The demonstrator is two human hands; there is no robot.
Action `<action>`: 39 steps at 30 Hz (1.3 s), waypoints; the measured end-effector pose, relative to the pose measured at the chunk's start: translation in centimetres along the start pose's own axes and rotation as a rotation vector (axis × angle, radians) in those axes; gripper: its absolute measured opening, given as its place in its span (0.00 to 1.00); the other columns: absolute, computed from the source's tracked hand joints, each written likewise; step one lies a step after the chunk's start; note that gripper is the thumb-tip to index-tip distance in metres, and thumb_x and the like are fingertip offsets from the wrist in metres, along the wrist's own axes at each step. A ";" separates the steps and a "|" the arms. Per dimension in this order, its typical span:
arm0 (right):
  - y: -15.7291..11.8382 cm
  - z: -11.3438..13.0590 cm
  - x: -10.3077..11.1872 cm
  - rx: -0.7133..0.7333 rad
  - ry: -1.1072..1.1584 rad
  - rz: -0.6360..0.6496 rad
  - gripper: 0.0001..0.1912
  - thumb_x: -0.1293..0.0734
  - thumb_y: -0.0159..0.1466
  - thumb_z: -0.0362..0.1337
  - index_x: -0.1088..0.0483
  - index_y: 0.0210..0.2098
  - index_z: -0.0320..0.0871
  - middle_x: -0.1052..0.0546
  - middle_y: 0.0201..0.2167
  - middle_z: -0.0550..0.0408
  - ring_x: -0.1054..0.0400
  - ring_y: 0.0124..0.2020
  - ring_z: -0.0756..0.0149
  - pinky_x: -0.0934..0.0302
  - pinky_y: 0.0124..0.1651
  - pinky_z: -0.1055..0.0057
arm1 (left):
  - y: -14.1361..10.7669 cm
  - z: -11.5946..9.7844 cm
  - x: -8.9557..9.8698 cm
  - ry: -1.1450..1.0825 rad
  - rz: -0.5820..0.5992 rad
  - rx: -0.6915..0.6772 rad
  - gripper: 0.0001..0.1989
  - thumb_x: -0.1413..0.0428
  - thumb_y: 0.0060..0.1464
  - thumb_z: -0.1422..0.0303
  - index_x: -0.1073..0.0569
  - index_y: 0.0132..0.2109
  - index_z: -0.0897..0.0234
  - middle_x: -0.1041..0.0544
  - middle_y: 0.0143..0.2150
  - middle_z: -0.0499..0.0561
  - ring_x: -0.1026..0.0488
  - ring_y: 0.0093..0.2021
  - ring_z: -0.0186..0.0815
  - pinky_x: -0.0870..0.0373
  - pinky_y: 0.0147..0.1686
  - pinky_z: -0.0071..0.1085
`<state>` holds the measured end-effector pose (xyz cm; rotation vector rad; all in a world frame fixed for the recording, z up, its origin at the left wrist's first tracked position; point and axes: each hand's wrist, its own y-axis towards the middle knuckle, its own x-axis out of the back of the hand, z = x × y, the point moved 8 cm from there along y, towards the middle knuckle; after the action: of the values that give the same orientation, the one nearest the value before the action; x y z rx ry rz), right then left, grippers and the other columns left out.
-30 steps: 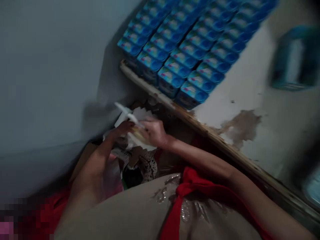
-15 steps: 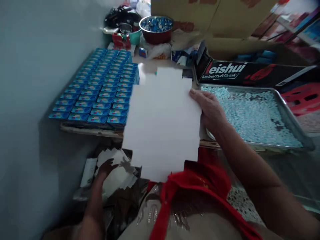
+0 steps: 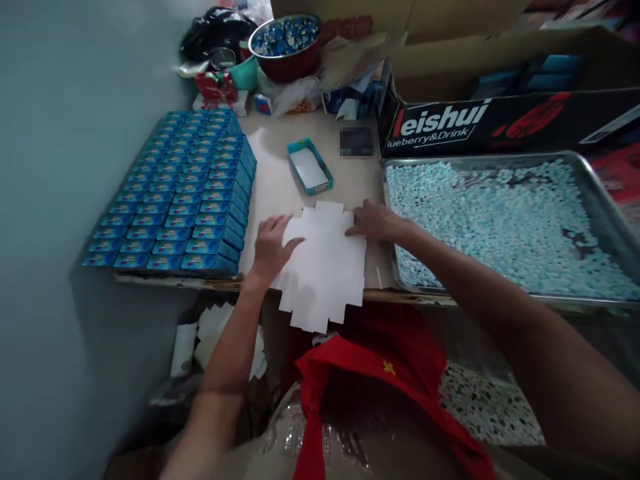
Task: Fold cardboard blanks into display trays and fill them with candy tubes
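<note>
A white die-cut cardboard sheet (image 3: 324, 270) with stepped, notched edges lies at the table's front edge, its near end jutting out over it. My left hand (image 3: 273, 248) grips its upper left side, thumb on top and fingers at the edge. On the upper right side, my right hand (image 3: 373, 220) holds the sheet with the thumb over it; its other fingers are partly hidden. Just beyond the sheet sits a small open blue box tray (image 3: 311, 168) with a white inside. More notched white sheets (image 3: 215, 327) rest below the table at left, partly behind my left forearm.
Rows of blue packets (image 3: 170, 193) fill the table's left. On the right, a metal tray (image 3: 390, 220) holds many pale blue pieces, with a black carton (image 3: 440, 130) behind. A bowl (image 3: 285, 67) of blue wrapped items stands at the back. A red apron (image 3: 360, 360) covers my lap.
The cardboard sheet has come down from mid-air onto the table edge. My left hand has risen from the lower sheets to its left side. The small blue tray is now uncovered.
</note>
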<state>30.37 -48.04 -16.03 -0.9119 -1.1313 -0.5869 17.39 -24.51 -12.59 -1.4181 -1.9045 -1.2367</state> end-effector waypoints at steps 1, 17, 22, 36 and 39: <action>0.4 0.5 -0.5 -0.001 0.017 0.022 0.29 0.27 0.69 0.51 0.25 0.59 0.33 0.23 0.60 0.31 0.24 0.57 0.44 0.33 0.57 0.60 | 2.6 1.2 -2.0 0.024 0.068 0.000 0.32 0.28 0.56 0.58 0.22 0.64 0.64 0.21 0.62 0.64 0.26 0.64 0.56 0.33 0.69 0.50; 4.7 2.7 1.0 0.069 0.196 -0.171 0.34 0.24 0.65 0.41 0.28 0.69 0.49 0.23 0.59 0.43 0.26 0.58 0.44 0.32 0.59 0.56 | 2.6 7.1 -3.7 0.027 -0.183 0.243 0.23 0.24 0.50 0.61 0.17 0.52 0.60 0.23 0.52 0.59 0.26 0.56 0.52 0.30 0.62 0.48; 3.3 2.7 2.9 0.199 0.365 -0.373 0.05 0.29 0.66 0.33 0.22 0.42 0.46 0.20 0.52 0.44 0.30 0.59 0.47 0.37 0.65 0.52 | 2.8 6.5 -1.6 -0.205 -0.223 0.270 0.07 0.32 0.55 0.73 0.22 0.32 0.59 0.21 0.36 0.48 0.22 0.40 0.40 0.26 0.47 0.37; -1.9 0.7 -2.8 -0.184 1.616 0.062 0.19 0.24 0.53 0.43 0.22 0.44 0.46 0.14 0.48 0.47 0.19 0.47 0.51 0.23 0.50 0.58 | -2.8 0.0 -1.3 -0.901 0.030 0.517 0.35 0.52 0.64 0.40 0.24 0.64 0.58 0.17 0.59 0.58 0.18 0.56 0.51 0.19 0.50 0.46; -1.4 0.5 -1.1 -0.080 1.262 -0.224 0.19 0.30 0.62 0.45 0.21 0.50 0.46 0.15 0.52 0.49 0.20 0.51 0.51 0.25 0.54 0.56 | -2.2 -1.0 -2.9 -0.870 0.040 0.510 0.37 0.54 0.63 0.44 0.32 0.71 0.59 0.19 0.62 0.58 0.17 0.53 0.50 0.18 0.49 0.47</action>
<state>28.62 -48.43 -16.57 -0.3115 -0.0511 -1.1623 16.28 -27.04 -15.23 -1.8167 -2.4457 -0.0147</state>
